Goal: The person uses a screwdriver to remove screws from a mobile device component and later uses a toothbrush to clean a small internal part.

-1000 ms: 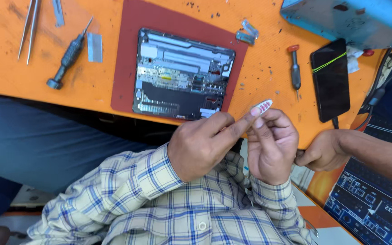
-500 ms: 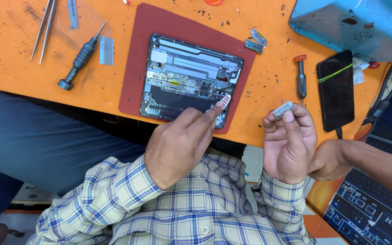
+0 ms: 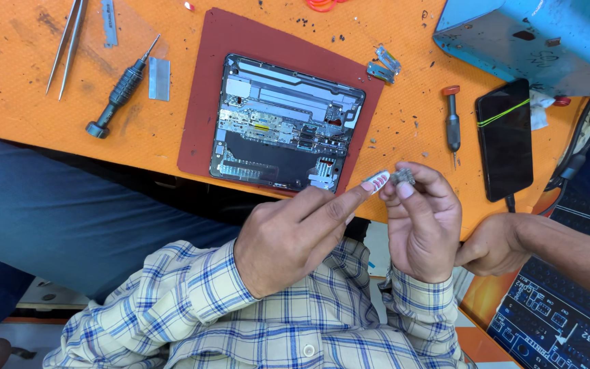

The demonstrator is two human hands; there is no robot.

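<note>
My left hand (image 3: 288,239) pinches a small white strip with red marks (image 3: 375,182) between thumb and forefinger. My right hand (image 3: 421,222) holds a small grey metal part (image 3: 403,176) at its fingertips, right against the strip. Both hands hover at the near edge of the orange table (image 3: 22,102). Just beyond them an opened flat device (image 3: 285,123), its boards and connectors exposed, lies on a dark red mat (image 3: 203,102).
On the left lie tweezers (image 3: 63,41), a black screwdriver (image 3: 121,89) and a small metal plate (image 3: 159,78). To the right are two small brackets (image 3: 382,65), a red-capped screwdriver (image 3: 452,119), a black phone (image 3: 504,137) and a blue box (image 3: 534,37). Another person's hand (image 3: 493,244) rests at the table edge.
Half a second ago my hands were apart, the left one with the strip over the device's lower edge. They have come back together, strip against grey part.
</note>
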